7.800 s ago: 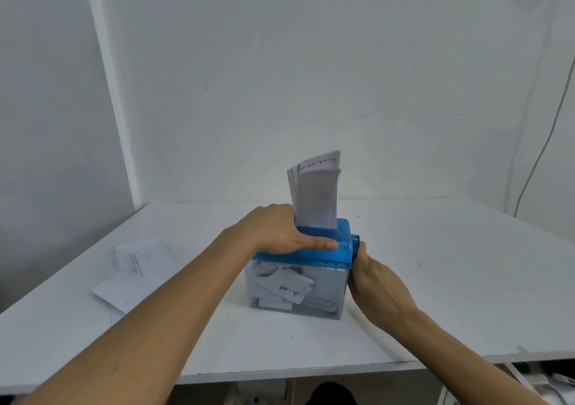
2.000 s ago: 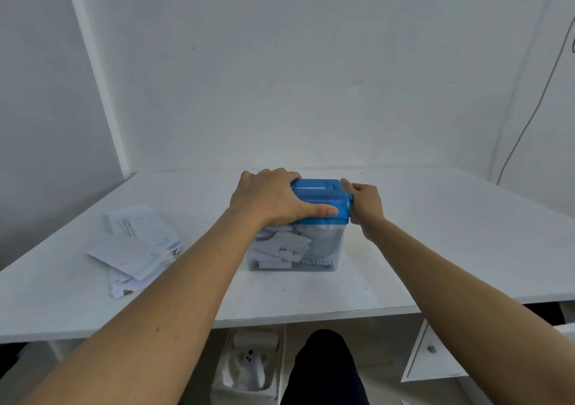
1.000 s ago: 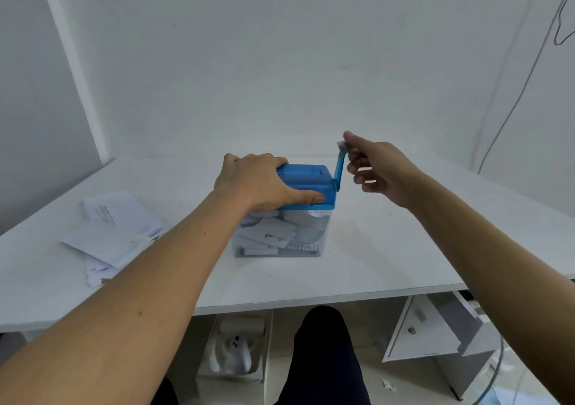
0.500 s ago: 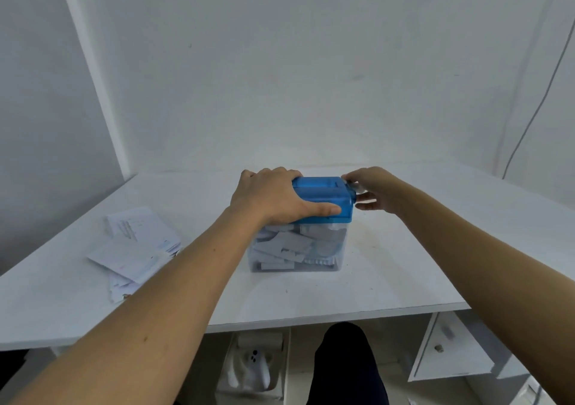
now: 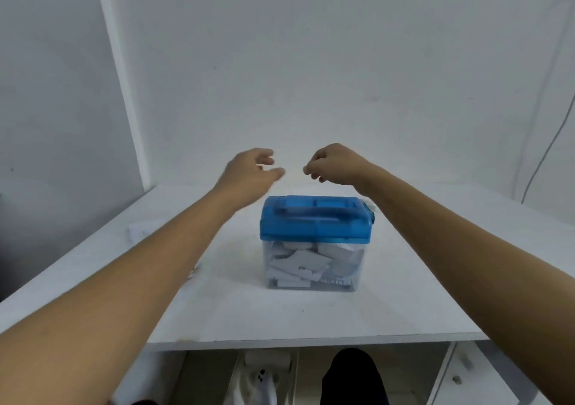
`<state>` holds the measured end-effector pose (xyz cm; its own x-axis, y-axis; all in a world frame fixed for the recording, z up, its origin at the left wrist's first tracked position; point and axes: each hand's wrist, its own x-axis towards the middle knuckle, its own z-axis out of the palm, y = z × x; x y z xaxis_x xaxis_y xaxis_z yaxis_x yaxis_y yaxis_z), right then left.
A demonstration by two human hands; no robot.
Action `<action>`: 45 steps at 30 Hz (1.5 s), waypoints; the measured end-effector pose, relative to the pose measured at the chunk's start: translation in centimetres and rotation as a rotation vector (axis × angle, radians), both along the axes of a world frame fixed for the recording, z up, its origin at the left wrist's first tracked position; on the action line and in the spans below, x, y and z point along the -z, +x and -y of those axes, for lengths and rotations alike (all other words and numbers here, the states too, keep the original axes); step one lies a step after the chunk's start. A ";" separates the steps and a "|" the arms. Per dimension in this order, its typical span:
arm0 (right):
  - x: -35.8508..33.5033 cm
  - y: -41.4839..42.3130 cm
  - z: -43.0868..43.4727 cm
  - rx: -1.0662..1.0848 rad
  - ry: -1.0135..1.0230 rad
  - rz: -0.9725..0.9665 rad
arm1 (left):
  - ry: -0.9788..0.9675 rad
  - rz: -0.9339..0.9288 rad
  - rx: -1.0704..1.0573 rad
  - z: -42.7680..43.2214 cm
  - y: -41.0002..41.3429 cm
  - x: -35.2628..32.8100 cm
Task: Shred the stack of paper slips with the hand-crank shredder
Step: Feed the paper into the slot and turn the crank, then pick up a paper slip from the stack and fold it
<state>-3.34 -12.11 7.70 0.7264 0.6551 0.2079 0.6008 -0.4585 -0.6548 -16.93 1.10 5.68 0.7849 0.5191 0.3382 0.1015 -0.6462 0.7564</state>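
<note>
2 grips empty, left hand (image 5: 249, 173), right hand (image 5: 335, 165)

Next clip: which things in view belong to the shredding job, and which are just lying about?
Job: hand-crank shredder, cut paper in its clear bin; paper slips, far left of the table, partly behind the left arm; left hand and right hand, raised above it, holding nothing.
Lying about: wall cable; drawer unit and white object under the table.

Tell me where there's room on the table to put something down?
Bare table lies between the shredder and the front edge, and also right of the shredder. It is crowded on the left, where the paper slips lie.
</note>
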 end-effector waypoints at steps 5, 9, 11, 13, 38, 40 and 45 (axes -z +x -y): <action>-0.2 -3.1 -4.1 -0.092 -0.065 0.051 | -0.113 0.077 -0.163 -6.0 -4.9 0.9; 0.3 -6.2 -7.3 -0.167 -0.079 0.129 | -0.183 0.078 -0.275 -9.7 -8.3 2.9; 0.7 -7.9 -8.9 -0.198 -0.080 0.163 | -0.238 0.101 -0.318 -11.0 -9.5 4.4; 1.6 -9.2 -10.6 -0.227 -0.075 0.179 | -0.259 0.093 -0.355 -11.7 -10.2 6.0; 14.7 -13.1 -16.3 -0.149 0.192 -0.399 | -0.082 0.064 -0.711 -14.1 -13.5 16.2; 14.6 -12.4 -16.8 -0.078 0.264 -0.443 | 0.003 -0.008 -0.712 -14.1 -13.3 16.3; 15.9 -11.6 -19.4 0.062 0.132 -0.379 | 0.177 -0.159 -0.637 -13.9 -12.9 16.5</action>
<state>-14.93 7.32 -8.17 0.8052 0.5930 -0.0025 0.2795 -0.3831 -0.8804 -29.80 15.00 -10.83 0.3915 0.8442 0.3661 0.6048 -0.5359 0.5891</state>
